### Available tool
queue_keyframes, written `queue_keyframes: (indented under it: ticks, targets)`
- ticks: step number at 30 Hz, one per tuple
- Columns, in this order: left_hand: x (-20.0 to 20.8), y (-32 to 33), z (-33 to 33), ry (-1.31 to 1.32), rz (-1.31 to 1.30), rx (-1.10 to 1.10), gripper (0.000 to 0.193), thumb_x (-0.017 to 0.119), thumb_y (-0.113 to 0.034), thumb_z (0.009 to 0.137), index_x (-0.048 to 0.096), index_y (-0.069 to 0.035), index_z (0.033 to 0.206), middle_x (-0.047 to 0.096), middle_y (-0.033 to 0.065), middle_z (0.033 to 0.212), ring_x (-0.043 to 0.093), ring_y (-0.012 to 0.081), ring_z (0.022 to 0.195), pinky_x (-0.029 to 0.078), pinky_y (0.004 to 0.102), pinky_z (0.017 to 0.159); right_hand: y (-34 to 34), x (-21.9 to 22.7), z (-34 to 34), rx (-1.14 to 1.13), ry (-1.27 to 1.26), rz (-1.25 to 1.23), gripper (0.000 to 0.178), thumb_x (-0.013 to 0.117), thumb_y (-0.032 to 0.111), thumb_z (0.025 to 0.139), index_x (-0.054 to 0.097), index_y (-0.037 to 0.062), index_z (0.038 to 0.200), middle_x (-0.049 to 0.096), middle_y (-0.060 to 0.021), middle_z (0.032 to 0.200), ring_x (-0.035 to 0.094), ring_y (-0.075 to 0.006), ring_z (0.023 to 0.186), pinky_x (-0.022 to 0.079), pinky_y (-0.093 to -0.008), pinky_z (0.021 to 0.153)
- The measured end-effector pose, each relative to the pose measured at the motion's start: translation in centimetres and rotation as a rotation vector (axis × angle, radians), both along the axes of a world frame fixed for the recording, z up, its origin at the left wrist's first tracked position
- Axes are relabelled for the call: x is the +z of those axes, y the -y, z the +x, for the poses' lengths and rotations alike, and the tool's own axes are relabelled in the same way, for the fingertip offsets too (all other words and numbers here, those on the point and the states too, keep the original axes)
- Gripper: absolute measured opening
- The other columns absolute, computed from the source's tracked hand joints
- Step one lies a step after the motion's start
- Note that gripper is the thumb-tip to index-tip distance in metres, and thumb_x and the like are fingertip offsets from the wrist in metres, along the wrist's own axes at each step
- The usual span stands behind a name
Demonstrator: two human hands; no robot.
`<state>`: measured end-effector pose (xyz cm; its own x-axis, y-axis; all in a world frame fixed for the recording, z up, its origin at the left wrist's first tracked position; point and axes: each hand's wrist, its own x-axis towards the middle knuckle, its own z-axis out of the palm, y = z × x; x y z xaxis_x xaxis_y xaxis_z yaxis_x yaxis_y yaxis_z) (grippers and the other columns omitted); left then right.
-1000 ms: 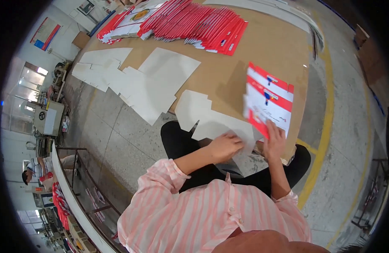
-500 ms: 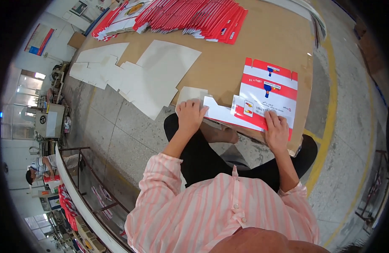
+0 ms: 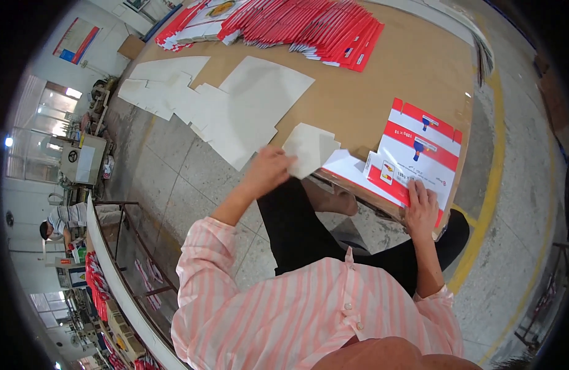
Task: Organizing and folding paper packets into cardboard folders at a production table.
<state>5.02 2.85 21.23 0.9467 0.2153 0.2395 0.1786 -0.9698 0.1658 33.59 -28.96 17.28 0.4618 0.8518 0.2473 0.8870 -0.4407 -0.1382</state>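
Head view, centre: one left hand [image 3: 269, 170], fingers bent and blurred, cannot tell if pinching, at left edge of one grey card piece [image 3: 311, 150]. Right of centre: one white flap [image 3: 351, 171] pointing left from one red-and-white carton [image 3: 415, 159], flat on brown tabletop [image 3: 358, 98], long axis near-upright, top leaning right; lower part under slightly spread fingers of one right hand [image 3: 422, 211].

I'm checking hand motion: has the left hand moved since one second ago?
Yes. Judged against the brown table, the left hand has moved leftward and a little away from the body, closer to the large plain sheet.
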Motion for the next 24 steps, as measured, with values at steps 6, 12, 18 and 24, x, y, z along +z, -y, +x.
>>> queue_keyframes:
  ticks: [6,12,18,24]
  targets:
    - [-0.6,-1.4,5.2,-0.027,0.134,0.327,0.023,0.066,-0.024,0.079,0.065,-0.010,0.097,0.065,0.0099,0.094,0.059,0.0307,0.087,0.047,0.0417,0.077,-0.2,0.3,0.0,0.043,-0.011,0.031,0.062,0.065,0.003,0.068,0.055,0.0082,0.129,0.054,-0.0110,0.128,0.051,-0.0321,0.102,0.045,-0.0408,0.090]
    - [-3.2,2.7,4.0,-0.075,-0.680,0.731,0.030,0.056,-0.035,0.093,0.061,-0.005,0.094,0.065,0.0105,0.080,0.064,0.0241,0.073,0.051,0.0374,0.058,0.0,0.1,0.1,0.001,-0.019,0.096,0.063,0.065,0.002,0.069,0.054,0.0073,0.130,0.054,-0.0106,0.127,0.051,-0.0330,0.100,0.045,-0.0393,0.090]
    - [-3.0,5.4,7.4,0.894,-1.226,0.663,0.023,0.052,-0.022,0.097,0.062,-0.002,0.101,0.066,0.0104,0.087,0.066,0.0226,0.077,0.056,0.0330,0.066,0.9,0.9,0.4,0.048,-0.120,0.118,0.066,0.063,-0.001,0.071,0.051,0.0090,0.135,0.053,-0.0126,0.132,0.050,-0.0358,0.105,0.044,-0.0418,0.093]
    - [0.9,8.0,8.4,0.126,-0.223,-0.092,0.035,0.063,-0.035,0.087,0.063,-0.013,0.114,0.061,0.0151,0.110,0.063,0.0347,0.092,0.054,0.0414,0.077,0.0,2.2,-0.5,0.072,-0.041,-0.064,0.055,0.065,0.043,0.082,0.055,0.0221,0.133,0.051,-0.0160,0.128,0.049,-0.0333,0.110,0.045,-0.0447,0.090]
